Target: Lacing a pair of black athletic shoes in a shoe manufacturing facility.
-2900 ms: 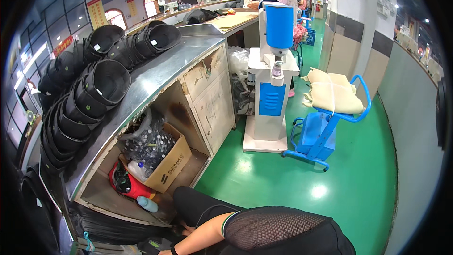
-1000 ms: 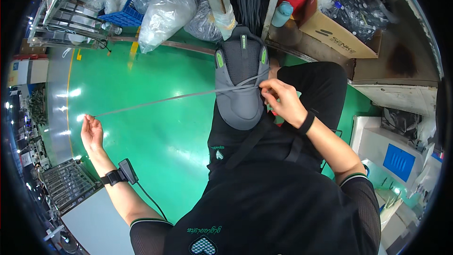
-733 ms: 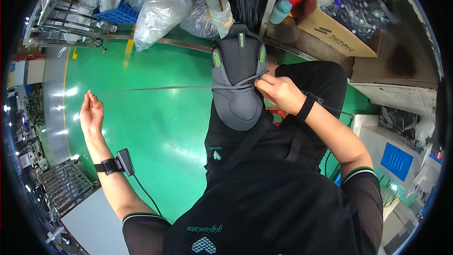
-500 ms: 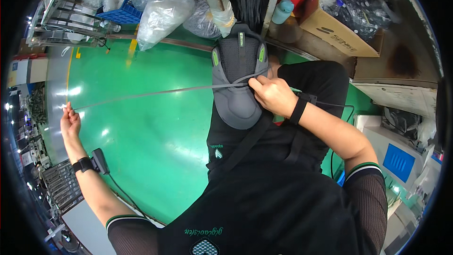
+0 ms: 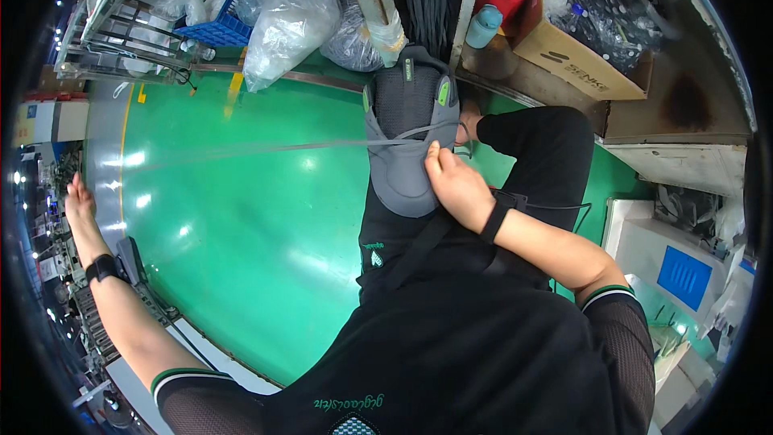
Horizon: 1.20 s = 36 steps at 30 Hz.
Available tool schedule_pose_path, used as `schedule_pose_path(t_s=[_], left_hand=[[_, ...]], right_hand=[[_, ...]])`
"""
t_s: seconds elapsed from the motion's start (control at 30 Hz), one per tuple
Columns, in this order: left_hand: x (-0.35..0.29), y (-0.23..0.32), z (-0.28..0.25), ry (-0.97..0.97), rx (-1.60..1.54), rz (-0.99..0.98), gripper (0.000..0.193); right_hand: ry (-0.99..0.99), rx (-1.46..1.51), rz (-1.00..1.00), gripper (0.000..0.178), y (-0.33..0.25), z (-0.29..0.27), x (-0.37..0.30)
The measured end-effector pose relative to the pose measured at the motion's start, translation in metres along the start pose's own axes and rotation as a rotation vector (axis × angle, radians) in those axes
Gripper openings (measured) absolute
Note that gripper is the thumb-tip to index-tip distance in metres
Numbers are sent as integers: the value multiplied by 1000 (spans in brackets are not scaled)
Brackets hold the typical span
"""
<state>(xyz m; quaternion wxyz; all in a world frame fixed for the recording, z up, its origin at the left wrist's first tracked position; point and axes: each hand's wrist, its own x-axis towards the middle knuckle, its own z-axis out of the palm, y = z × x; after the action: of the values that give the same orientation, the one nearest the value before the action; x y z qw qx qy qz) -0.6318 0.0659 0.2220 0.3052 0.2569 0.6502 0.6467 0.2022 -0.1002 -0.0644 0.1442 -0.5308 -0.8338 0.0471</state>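
Note:
A dark grey shoe (image 5: 403,177) with green side accents rests over my lap, its toe toward me. A grey shoelace (image 5: 322,144) runs nearly straight from its lacing leftward across the view, growing faint near the far end. Out at the far left, my left hand (image 5: 80,203) is raised with its fingers together, in line with the lace; the grip itself is small and blurred. My right hand (image 5: 460,185) pinches the right edge of the shoe beside the lacing. A short loop of lace curls past the shoe's right side.
Beyond the shoe hangs a bundle of dark laces (image 5: 427,8) between metal posts. A cardboard box (image 5: 584,72) of small bagged parts and a light-blue bottle (image 5: 483,26) stand at far right. Clear plastic bags (image 5: 290,28) and a blue crate (image 5: 217,31) sit at far left.
My left hand has moved farther left, drawing the lace longer. My right hand has shifted slightly toward me, from the lace at the lacing to the shoe's edge.

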Motion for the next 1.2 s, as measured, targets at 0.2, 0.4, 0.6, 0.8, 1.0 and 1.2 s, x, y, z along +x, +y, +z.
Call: schedule_pose_path(t_s=[0.2,0.4,0.6,0.8,1.0,1.2], left_hand=[[-75,-90,-51,38,1415,696,21],[-382,-324,289,-420,1285,995,8],[-495,-298,381,-766,620,429,7],[-500,-303,381,-801,259,-5,12],[-511,-291,382,-689,530,112,13],[-503,-298,389,-703,828,662,10]], right_hand=[[302,1384,492,17,50,-8,16],[-14,1316,733,8,51,-2,30],[-118,1040,703,16,50,-10,31],[-116,810,569,15,55,-18,40],[-33,21,-92,4,55,-26,51],[-178,-16,-284,24,80,-52,61]])
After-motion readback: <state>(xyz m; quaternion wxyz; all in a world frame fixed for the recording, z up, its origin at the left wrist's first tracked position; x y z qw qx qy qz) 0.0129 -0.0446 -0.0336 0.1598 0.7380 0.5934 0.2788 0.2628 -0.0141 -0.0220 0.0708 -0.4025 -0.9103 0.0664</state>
